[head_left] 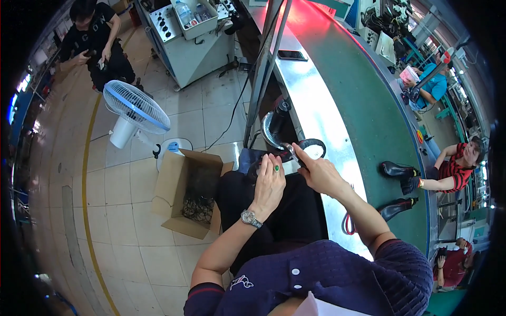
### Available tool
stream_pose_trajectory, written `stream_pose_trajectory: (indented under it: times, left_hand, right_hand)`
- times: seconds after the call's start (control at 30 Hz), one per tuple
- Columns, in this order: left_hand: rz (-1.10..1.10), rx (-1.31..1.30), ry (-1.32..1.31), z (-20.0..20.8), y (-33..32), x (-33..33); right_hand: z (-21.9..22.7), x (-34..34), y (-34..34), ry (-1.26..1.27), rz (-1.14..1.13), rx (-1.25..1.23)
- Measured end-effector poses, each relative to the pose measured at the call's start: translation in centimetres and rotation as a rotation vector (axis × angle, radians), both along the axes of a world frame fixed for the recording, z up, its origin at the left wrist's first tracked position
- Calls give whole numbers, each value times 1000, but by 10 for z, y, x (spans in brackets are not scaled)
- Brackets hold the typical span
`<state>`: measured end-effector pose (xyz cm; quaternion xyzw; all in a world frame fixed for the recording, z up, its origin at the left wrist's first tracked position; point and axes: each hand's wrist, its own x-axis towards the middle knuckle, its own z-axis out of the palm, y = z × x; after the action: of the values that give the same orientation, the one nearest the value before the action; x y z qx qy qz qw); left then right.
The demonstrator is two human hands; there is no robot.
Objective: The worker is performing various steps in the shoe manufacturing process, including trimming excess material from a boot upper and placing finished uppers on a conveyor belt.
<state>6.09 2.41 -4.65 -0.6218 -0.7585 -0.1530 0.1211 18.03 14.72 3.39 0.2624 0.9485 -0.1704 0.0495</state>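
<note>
1. Left hand (270, 181): over the lap, fingers near straight and pressed together, laid against a dark, partly glossy item (254, 169). Thumb hidden; cannot tell whether it pinches anything.
2. Dark item: above the knees, mostly covered by that hand; its full shape cannot be made out.
3. Right hand (322, 176): fingers curled around a small metallic-headed tool (289, 150), index finger pointing along it. Tool head just beside the left fingertips; contact unclear.
4. Round black-rimmed dish with a whitish inside (314, 151): just beyond the right hand, at the edge of the shiny metal bench (321, 105).
5. Red-handled loop tool (348, 224): on the bench, near the right forearm.
6. Open brown cardboard box (171, 189): on the floor left of the knees, tangled dark strands inside.
7. Two black boots (399, 169): on the green belt, right side, apart.
</note>
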Motion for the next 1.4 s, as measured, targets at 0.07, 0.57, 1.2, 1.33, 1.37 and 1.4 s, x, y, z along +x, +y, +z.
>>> stream_pose_trajectory:
  times: [0.07, 0.57, 1.2, 1.33, 1.37, 1.4]
  left_hand:
    - [-45, 121, -94, -9, -2, 3]
    - [-68, 242, -195, -24, -7, -10]
    - [-158, 211, -848, -1, -29, -53]
    - [-215, 206, -927, 4, -35, -59]
    - [-204, 241, -788, 1, -37, -58]
    - [-205, 239, -789, -1, -45, -48]
  right_hand:
    - [3, -2, -10, 111, -33, -24]
    - [-10, -13, -10, 53, -53, -15]
    - [17, -19, -10, -53, -178, -411]
    - [-5, -2, 29, 153, -169, 88]
    - [-13, 6, 34, 68, -176, 51]
    - [-19, 17, 39, -18, -181, 14]
